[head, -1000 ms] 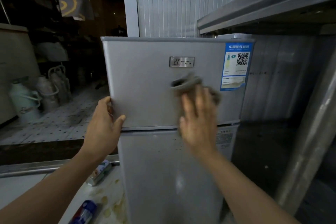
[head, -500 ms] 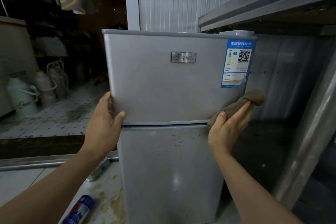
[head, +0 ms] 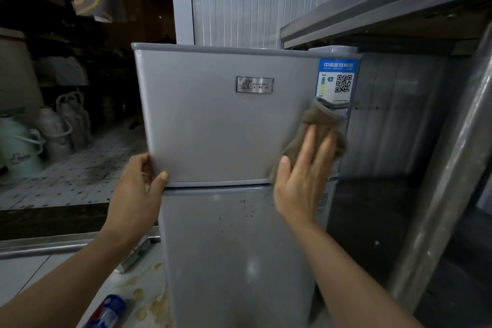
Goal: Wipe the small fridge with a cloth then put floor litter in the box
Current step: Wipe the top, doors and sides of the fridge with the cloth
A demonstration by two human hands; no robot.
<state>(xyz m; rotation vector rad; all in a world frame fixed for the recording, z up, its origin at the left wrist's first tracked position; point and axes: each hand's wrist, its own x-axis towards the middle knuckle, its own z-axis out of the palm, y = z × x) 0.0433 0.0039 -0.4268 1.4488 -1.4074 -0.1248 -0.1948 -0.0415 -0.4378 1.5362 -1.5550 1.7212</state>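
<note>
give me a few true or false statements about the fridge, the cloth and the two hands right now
1. The right hand presses a brown cloth flat against the upper door of the small fridge. True.
2. The left hand hangs free of the fridge. False: it grips the lower left corner of the upper door.
3. The cloth covers the metal badge. False: the badge is bare; the cloth lies near the blue label.
4. The lower door shows dark specks. True.
5. A can lies on the floor left of the fridge. True.
</note>
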